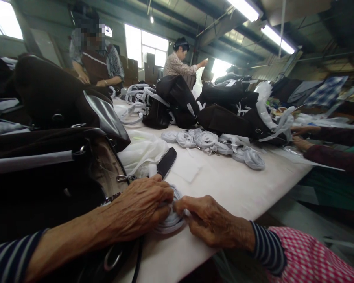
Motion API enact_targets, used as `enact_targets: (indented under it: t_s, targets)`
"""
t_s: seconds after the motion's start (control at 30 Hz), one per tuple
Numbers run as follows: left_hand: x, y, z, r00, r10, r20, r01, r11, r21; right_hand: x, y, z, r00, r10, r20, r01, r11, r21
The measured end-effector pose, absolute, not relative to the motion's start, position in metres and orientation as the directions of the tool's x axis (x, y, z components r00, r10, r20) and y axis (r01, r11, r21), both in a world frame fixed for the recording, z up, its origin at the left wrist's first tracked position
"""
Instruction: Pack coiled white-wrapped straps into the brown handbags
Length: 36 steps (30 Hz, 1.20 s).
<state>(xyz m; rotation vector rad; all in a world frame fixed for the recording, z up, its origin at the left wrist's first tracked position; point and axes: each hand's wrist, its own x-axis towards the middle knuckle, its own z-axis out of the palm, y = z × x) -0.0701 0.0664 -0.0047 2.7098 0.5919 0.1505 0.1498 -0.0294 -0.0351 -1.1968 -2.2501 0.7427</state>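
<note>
A white-wrapped strap point(171, 226) lies coiled flat on the table near its front edge. My left hand point(146, 202) is closed over the coil's left side, fingers curled onto it. From the right, my right hand point(211, 220) pinches the coil's edge with thumb and forefinger. The strap's inner turns are partly hidden under my fingers. Just beyond my left hand are a metal snap hook point(125, 178) and a flat black strip point(167, 162). An open dark handbag point(41, 188) with a beige lining stands beside my left forearm.
Several coiled wrapped straps point(206, 139) lie across the table point(224, 188). Dark handbags point(177, 98) are heaped behind them. Thin white wrapping point(144, 151) sits left of centre. A co-worker's hands point(302, 137) are at the right edge; two people point(97, 63) stand farther back.
</note>
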Motion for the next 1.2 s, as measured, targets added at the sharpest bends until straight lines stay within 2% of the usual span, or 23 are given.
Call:
enact_targets:
  t_s: [0.1, 0.17, 0.33, 0.43, 0.5, 0.67, 0.8, 0.87, 0.97, 1.07, 1.2]
  targets:
    - [-0.069, 0.066, -0.013, 0.915, 0.401, 0.031, 0.377, -0.882, 0.282, 0.149, -0.031, -0.04, -0.548, 0.812, 0.201, 0.569, 0.538, -0.622]
    - [-0.069, 0.067, -0.019, 0.922, 0.386, 0.028, 0.368, -0.897, 0.243, 0.147, -0.028, -0.043, -0.559, 0.798, 0.227, 0.527, 0.553, -0.645]
    - [-0.069, 0.069, -0.029, 0.924, 0.381, 0.037, 0.366, -0.908, 0.203, 0.146, -0.022, -0.039, -0.48, 0.861, 0.168, 0.444, 0.404, -0.8]
    - [-0.069, 0.067, -0.028, 0.924, 0.381, 0.037, 0.363, -0.903, 0.23, 0.145, -0.021, -0.034, -0.467, 0.878, 0.104, 0.418, 0.323, -0.849]
    - [-0.07, 0.066, -0.029, 0.933, 0.356, 0.057, 0.333, -0.911, 0.245, 0.144, -0.021, -0.033, -0.478, 0.873, 0.098, 0.419, 0.325, -0.848]
    - [-0.076, 0.071, -0.042, 0.943, 0.302, 0.138, 0.257, -0.928, 0.271, 0.148, -0.027, -0.041, -0.473, 0.867, 0.154, 0.452, 0.389, -0.803]
    - [-0.076, 0.072, -0.028, 0.961, 0.26, 0.094, 0.207, -0.902, 0.379, 0.155, -0.035, -0.047, -0.484, 0.847, 0.222, 0.505, 0.477, -0.719]
    - [-0.076, 0.071, -0.014, 0.971, 0.236, 0.049, 0.194, -0.884, 0.426, 0.156, -0.036, -0.046, -0.437, 0.873, 0.215, 0.519, 0.44, -0.733]
    - [-0.075, 0.069, -0.006, 0.977, 0.214, 0.019, 0.184, -0.879, 0.44, 0.151, -0.035, -0.039, -0.253, 0.951, 0.18, 0.533, 0.293, -0.794]
    - [-0.075, 0.069, -0.014, 0.967, 0.252, 0.047, 0.21, -0.882, 0.423, 0.138, -0.033, -0.037, -0.134, 0.958, 0.254, 0.516, 0.286, -0.807]
    - [-0.076, 0.068, -0.022, 0.913, 0.406, 0.037, 0.319, -0.768, 0.556, 0.116, -0.032, -0.042, -0.22, 0.917, 0.332, 0.58, 0.397, -0.711]
